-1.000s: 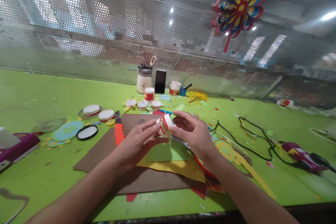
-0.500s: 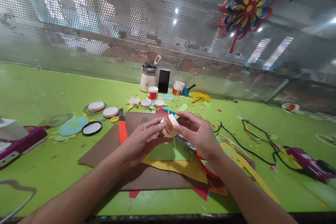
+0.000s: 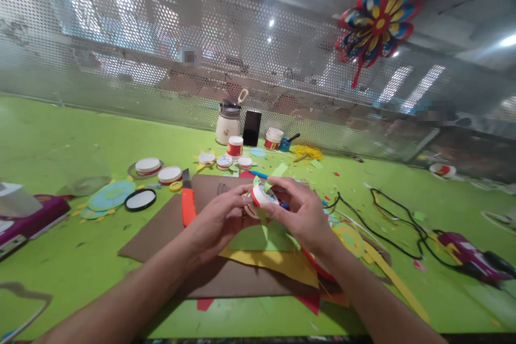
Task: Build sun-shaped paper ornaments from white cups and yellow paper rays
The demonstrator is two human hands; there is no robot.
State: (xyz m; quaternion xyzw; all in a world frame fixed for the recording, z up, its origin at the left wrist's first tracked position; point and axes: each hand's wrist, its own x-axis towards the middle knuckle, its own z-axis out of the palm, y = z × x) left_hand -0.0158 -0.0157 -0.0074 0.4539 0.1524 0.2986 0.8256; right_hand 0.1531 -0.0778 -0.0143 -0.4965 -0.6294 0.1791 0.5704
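A small round white tub with a red band (image 3: 263, 196) is between my two hands over the middle of the worktable. My left hand (image 3: 220, 215) curls around its left side, closed, with the thumb against the band. My right hand (image 3: 304, 214) pinches its right side, and those fingers partly hide it. Narrow green paper strips stick out above and below the tub. Beneath my hands lie green paper (image 3: 258, 237), yellow paper (image 3: 274, 263) and brown cardboard (image 3: 245, 279). Red-handled scissors (image 3: 322, 269) lie partly under my right wrist.
An orange box cutter (image 3: 187, 205) lies left of my hands. White lids (image 3: 170, 174), a black-rimmed disc (image 3: 140, 200) and a blue paper ring (image 3: 110, 196) are farther left. A jug (image 3: 228, 124) and a phone (image 3: 252, 129) stand behind. Black cords (image 3: 397, 226) and a purple power strip (image 3: 470, 255) lie right.
The tub has tilted over and sits slightly lower between my hands. Green paper strips now show on top of it, and my right fingers have shifted down around it.
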